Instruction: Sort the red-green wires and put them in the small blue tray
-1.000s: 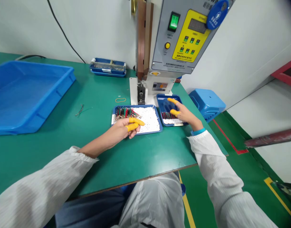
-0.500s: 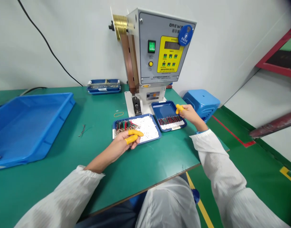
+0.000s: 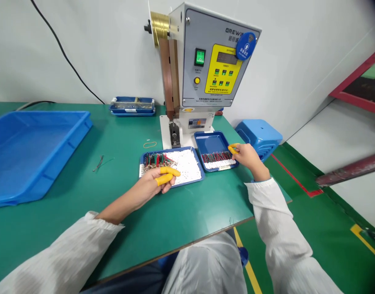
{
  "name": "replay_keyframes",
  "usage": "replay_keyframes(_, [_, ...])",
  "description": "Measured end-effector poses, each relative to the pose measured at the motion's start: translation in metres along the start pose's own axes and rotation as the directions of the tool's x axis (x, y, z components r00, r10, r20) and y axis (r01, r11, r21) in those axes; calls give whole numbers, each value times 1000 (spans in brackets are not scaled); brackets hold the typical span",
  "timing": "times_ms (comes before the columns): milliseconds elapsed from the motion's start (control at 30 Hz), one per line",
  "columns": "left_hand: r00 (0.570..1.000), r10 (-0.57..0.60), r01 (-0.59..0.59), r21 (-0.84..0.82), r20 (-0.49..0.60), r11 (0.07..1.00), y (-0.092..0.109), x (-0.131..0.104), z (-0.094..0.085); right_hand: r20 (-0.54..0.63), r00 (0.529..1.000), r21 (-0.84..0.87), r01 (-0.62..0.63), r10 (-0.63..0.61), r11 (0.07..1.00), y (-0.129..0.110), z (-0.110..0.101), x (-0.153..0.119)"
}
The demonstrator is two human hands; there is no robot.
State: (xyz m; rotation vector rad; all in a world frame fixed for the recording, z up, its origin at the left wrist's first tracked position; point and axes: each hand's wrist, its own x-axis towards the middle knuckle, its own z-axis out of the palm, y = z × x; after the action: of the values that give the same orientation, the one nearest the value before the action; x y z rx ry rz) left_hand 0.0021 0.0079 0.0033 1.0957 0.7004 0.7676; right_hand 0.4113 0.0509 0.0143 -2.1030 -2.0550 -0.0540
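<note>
My left hand [image 3: 158,179], with yellow finger cots on thumb and index finger, is over the front left of a blue tray [image 3: 202,177]. Its fingertips are drawn together; I cannot make out anything between them. That tray holds short red, green and black wires [image 3: 158,159] beside a heap of small white pieces [image 3: 185,163]. My right hand [image 3: 245,154], also in yellow cots, pinches at the right edge of a second blue tray [image 3: 210,141]. What it grips, if anything, is too small to see. A row of wires with white ends [image 3: 217,159] lies in this tray.
A grey crimping machine [image 3: 202,94] with a brass-coloured reel [image 3: 159,27] stands behind the trays. A large blue bin [image 3: 43,151] sits at left. Loose wires [image 3: 98,162], a rubber band [image 3: 149,144] and small stacked trays [image 3: 132,107] lie around. A blue stool [image 3: 259,136] stands at right.
My right hand has come down a little, closer to the wires at the second tray's right edge. The left hand stays over the first tray. The whole view has shifted slightly.
</note>
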Motion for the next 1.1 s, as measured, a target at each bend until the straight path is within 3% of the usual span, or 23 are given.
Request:
replay_keyframes(300, [1000,-5,5,1,10,1000,-3,-1,-3,-17,1000,-1,16,-16,1000,-6,1,-1])
replay_keyframes(567, [1000,-2,2,2,6,1000,-3,-1,-3,-15,996,169,88,-86,982,-12,-1,-4])
replay_keyframes(733, [999,1,-1,-1,34,1000,-4,0,-4,-66,997,174,51,-40,983,-10,0,-4])
replay_keyframes(967, [1000,-16,16,12,21,1000,-2,-1,-3,-48,992,212,125,-117,969,-10,2,-3])
replay_keyframes(1100, [1000,-17,17,19,9,1000,-1,-1,-1,-91,992,156,101,-87,983,-8,3,-3])
